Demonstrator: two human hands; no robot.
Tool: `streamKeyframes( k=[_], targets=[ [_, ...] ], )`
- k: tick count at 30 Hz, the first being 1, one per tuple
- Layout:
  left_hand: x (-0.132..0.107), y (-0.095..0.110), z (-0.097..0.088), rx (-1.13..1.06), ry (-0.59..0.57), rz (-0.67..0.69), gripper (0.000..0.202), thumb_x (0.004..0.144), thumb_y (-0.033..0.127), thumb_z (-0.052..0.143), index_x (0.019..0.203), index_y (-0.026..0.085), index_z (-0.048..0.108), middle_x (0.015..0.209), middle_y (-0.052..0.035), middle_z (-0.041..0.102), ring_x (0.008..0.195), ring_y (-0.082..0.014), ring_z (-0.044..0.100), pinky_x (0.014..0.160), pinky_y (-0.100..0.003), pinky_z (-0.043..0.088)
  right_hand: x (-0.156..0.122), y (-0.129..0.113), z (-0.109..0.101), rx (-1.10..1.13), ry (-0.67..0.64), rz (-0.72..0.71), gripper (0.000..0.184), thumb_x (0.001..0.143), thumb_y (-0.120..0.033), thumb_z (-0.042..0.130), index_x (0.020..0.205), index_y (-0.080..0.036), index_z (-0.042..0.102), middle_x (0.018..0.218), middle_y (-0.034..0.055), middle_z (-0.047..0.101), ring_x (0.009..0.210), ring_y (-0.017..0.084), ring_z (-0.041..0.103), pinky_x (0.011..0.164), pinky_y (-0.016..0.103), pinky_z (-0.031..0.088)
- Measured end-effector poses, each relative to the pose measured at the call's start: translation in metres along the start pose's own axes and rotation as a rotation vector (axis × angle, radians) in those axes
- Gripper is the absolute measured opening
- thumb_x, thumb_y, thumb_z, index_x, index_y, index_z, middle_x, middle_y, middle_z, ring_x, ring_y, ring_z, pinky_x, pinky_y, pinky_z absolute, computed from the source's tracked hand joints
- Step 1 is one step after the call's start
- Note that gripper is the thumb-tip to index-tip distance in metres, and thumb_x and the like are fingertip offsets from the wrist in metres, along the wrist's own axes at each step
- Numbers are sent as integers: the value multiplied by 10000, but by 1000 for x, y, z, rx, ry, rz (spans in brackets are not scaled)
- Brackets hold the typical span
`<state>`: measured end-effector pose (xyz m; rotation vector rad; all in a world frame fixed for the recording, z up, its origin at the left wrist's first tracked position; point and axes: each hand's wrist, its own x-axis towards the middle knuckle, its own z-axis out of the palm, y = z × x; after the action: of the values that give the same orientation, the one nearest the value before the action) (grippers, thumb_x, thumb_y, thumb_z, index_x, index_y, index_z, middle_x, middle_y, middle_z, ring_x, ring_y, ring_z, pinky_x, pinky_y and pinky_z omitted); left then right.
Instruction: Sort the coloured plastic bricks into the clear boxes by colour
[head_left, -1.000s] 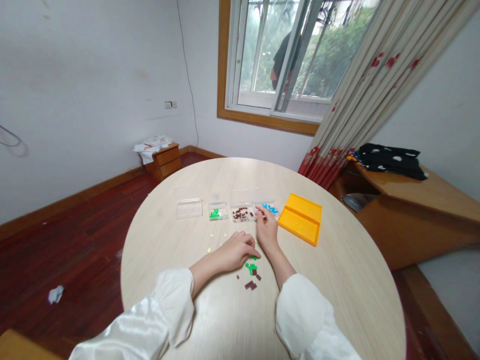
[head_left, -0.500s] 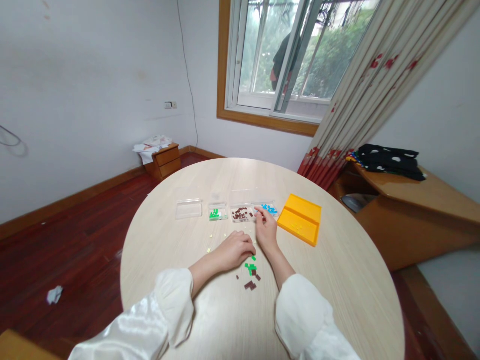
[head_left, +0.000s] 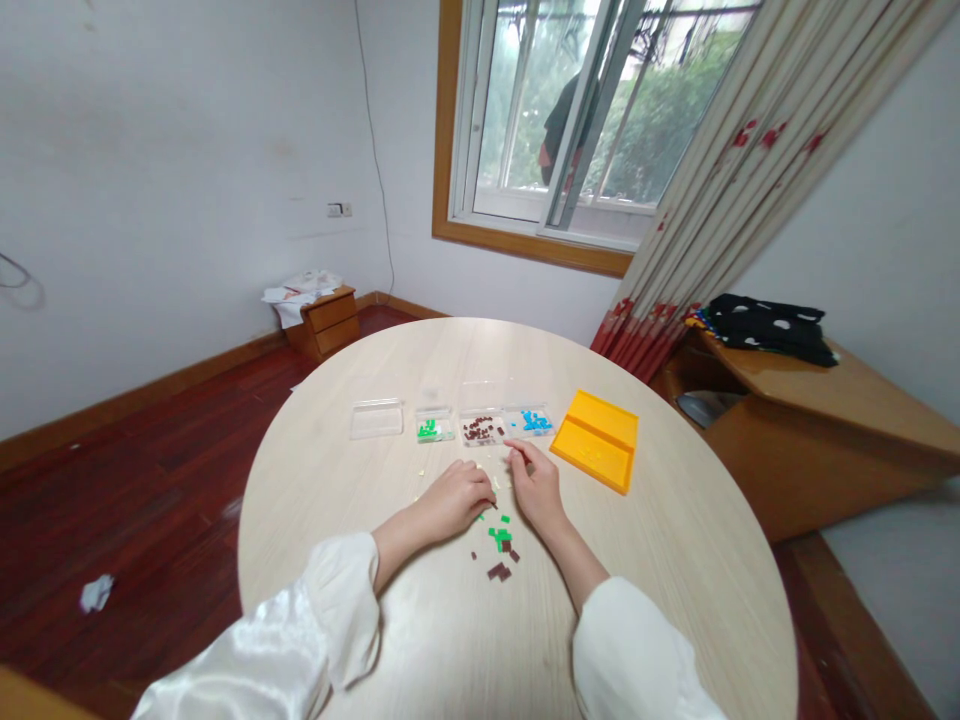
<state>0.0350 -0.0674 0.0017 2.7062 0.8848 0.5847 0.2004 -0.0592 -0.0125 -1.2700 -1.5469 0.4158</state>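
My left hand (head_left: 459, 498) is closed in a pinch just above the table, with a small dark brown piece (head_left: 494, 506) at its fingertips. Beside it, my right hand (head_left: 537, 484) has thumb and forefinger together in front of the brown box; whatever lies between them is too small to make out. Loose green pieces (head_left: 499, 538) and brown pieces (head_left: 499, 572) lie nearer me on the table. Past my hands stand clear boxes: one with green pieces (head_left: 427, 430), one with brown pieces (head_left: 483, 429) and one with blue pieces (head_left: 535, 420).
The round table (head_left: 315, 500) also bears a vacant-looking clear tray (head_left: 376, 420) at left and an open yellow case (head_left: 597, 440) at right. A few pale yellow bits lie around my hands. A wooden cabinet (head_left: 795, 420) stands beyond the table's right edge.
My right hand has drawn back from the blue box towards me. My left hand has shifted slightly left, and a dark piece now shows at its fingertips.
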Motion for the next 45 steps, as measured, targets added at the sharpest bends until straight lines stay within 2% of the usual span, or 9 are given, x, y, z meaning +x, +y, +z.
streamKeyframes(
  k=[7,11,15,19,22,26,31,38,45],
  targets=[
    [0,0,3,-1,-9,18,134,855,123,520,815,172,638,809,-26,667,804,-164,543,733,-287,356,-21,-7,-20,-51,-91,11,252,835,-275,428,907,-177,648,849,62,690,735,175,626,698,309,500],
    [0,1,4,9,-19,12,130,851,120,511,816,167,628,815,-32,663,813,-166,550,750,-289,363,-25,-15,-23,-62,-223,-41,206,827,-240,455,885,-194,648,852,54,679,786,179,619,717,309,486],
    [0,3,-1,28,-26,-17,129,836,122,506,813,166,626,805,-38,656,807,-175,549,739,-293,369,-25,-27,-27,-105,-383,-148,123,782,-183,512,824,-208,625,753,27,615,751,173,574,703,307,463],
    [-1,2,-8,15,12,-103,128,817,122,505,783,163,621,782,-41,645,794,-176,548,738,-292,374,-24,-33,-31,-181,-433,-170,56,719,-151,579,717,-207,568,712,2,556,720,162,525,664,286,432],
    [-2,-3,-13,-1,68,-193,116,803,118,510,787,149,620,791,-50,645,790,-179,551,749,-295,385,-25,-33,-30,-265,-460,-181,115,700,-173,624,646,-206,528,703,-4,549,714,160,508,648,277,410],
    [-2,-14,-18,-3,120,-268,131,808,137,499,785,142,628,794,-61,648,808,-191,560,760,-299,396,-27,-31,-26,-349,-508,-176,111,720,-158,604,647,-201,531,701,-2,548,718,160,508,661,278,404],
    [-5,-25,-25,-19,133,-319,158,804,139,484,755,143,635,764,-55,656,773,-185,570,750,-296,404,-27,-31,-25,-317,-541,-144,115,739,-120,561,653,-194,538,689,-6,543,693,147,512,643,264,408],
    [-11,-35,-34,-45,101,-374,166,798,147,488,742,136,644,750,-63,657,740,-182,570,704,-284,412,-25,-26,-26,-160,-434,-120,153,820,-228,536,671,-197,552,698,0,548,665,140,526,610,258,418],
    [-11,-26,-33,-119,92,-355,184,795,158,500,669,141,632,679,-39,639,671,-154,557,673,-265,404,-12,-11,-15,-134,-60,-144,176,837,-289,513,693,-202,565,706,31,568,686,168,529,627,294,433]
  ],
)
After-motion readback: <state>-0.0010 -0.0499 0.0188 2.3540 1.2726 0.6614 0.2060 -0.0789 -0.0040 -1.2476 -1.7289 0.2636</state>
